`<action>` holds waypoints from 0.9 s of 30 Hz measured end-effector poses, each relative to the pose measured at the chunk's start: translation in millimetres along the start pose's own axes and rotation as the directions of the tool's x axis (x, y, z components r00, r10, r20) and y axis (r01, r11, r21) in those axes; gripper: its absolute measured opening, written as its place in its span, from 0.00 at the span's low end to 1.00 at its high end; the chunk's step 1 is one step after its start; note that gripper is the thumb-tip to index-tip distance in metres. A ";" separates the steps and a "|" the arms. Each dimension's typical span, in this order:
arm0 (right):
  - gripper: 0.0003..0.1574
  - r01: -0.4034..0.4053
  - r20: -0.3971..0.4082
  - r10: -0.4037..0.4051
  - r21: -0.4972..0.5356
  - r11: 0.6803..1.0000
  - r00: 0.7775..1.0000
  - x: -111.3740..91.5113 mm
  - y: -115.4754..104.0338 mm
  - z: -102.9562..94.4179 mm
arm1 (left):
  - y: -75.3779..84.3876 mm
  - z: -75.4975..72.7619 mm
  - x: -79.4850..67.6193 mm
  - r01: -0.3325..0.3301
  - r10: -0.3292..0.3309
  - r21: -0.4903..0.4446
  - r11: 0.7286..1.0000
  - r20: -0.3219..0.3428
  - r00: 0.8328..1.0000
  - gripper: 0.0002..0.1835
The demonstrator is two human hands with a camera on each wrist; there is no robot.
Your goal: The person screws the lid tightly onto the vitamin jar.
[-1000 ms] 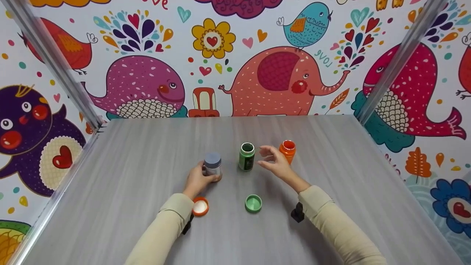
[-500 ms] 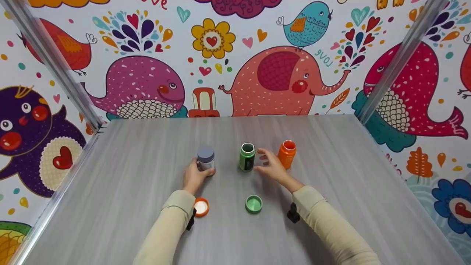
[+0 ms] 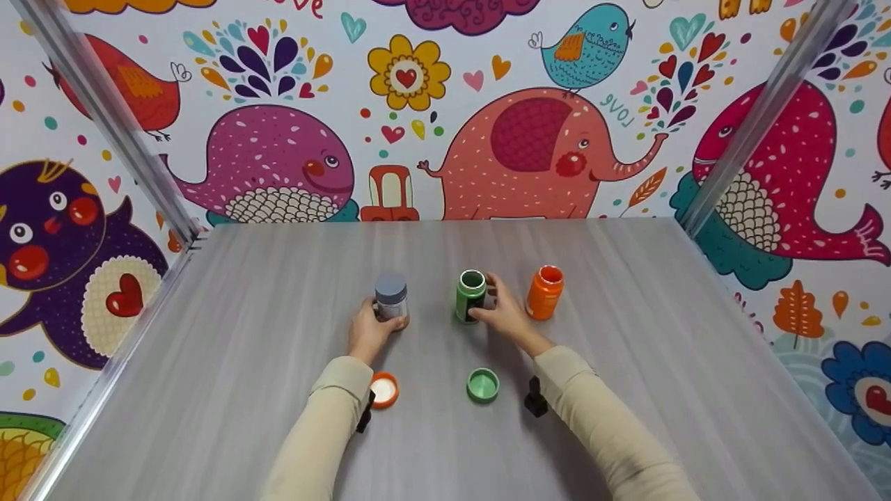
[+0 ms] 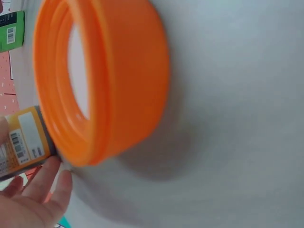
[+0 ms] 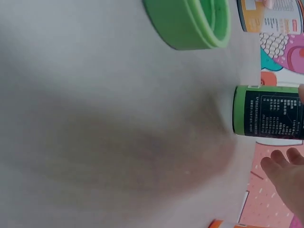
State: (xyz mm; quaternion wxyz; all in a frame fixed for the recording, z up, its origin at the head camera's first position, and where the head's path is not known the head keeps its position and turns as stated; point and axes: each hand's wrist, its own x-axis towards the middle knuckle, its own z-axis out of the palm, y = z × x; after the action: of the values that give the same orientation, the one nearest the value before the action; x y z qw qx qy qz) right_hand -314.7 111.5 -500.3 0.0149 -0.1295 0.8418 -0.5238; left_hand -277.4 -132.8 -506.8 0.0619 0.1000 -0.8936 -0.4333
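Observation:
In the head view my left hand point(image 3: 369, 329) grips a jar with a grey lid point(image 3: 391, 288), thumb on its near side. The left wrist view shows this jar's orange-and-white label point(image 4: 29, 135). My right hand point(image 3: 508, 311) is at an upright green jar point(image 3: 469, 306) without a lid, its thumb over the dark label. The right wrist view has the thumb at the green jar point(image 5: 268, 113) and the other fingers point(image 5: 280, 164) spread apart from it. Right of that hand stands an orange jar point(image 3: 545, 296), also lidless.
An orange lid point(image 3: 384, 391) lies hollow side up by the left sleeve. A green lid point(image 3: 483, 386), hollow side up too, is nearer than the green jar. All stand on a grey table point(image 3: 264, 306) that meets a printed wall point(image 3: 397, 146) at the back.
My left hand has moved slightly left and away with the grey-lidded jar, then stayed there. The right hand has moved left from beside the orange jar to the green jar.

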 end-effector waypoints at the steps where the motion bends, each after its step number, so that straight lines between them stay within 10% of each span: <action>1: 0.48 -0.015 -0.001 0.015 -0.009 1.000 1.000 1.0 0.4 0.4 | -0.6 0.0 -0.2 0.000 0.000 -0.006 1.000 0.003 1.000 0.33; 27: 0.35 0.032 0.004 -0.032 0.082 0.996 0.999 -4.4 -17.2 11.5 | 1.6 -8.7 -17.1 0.011 -0.011 0.031 0.999 -0.025 1.000 0.18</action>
State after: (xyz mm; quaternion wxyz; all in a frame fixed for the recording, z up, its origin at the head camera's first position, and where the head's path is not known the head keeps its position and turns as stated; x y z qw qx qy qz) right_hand -305.0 95.3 -490.7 0.0139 -0.1434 0.8174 -0.5578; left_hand -259.2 -134.4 -500.6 0.0689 0.1111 -0.8988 -0.4185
